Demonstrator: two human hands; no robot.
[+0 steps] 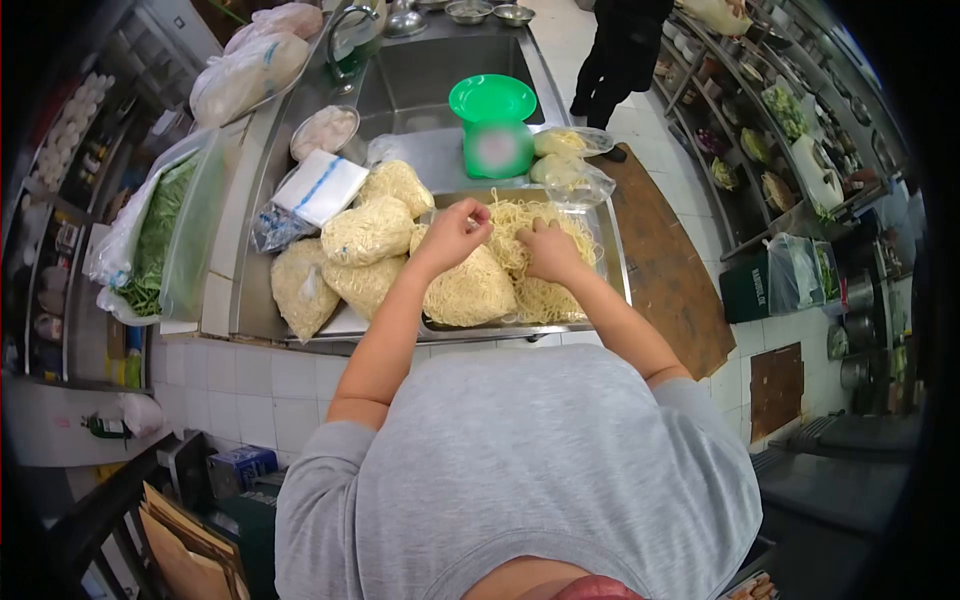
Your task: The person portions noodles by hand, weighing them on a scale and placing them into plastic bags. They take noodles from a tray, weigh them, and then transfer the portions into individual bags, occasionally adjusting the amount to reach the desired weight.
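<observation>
Loose pale noodles point(545, 300) lie heaped in a steel tray point(617, 262). My right hand point(552, 252) is on the heap, its fingers curled into the strands. To its left my left hand point(455, 238) is held closed just above a filled bag of noodles point(470, 290); its fingertips are pinched together, and what they hold is too small to make out. More clear bags of noodles point(366, 232) are piled left of the tray. Behind the heap stands a green scale point(493, 100) with a round green pan, its front blurred.
A steel sink point(440, 75) with a tap point(340, 60) lies behind. White plastic bags point(322, 190) sit at the left, near a tub of green leaves point(165, 225). Small noodle bags point(575, 175) are right of the scale. A person in dark clothes point(622, 55) stands beyond, beside shelves point(760, 130).
</observation>
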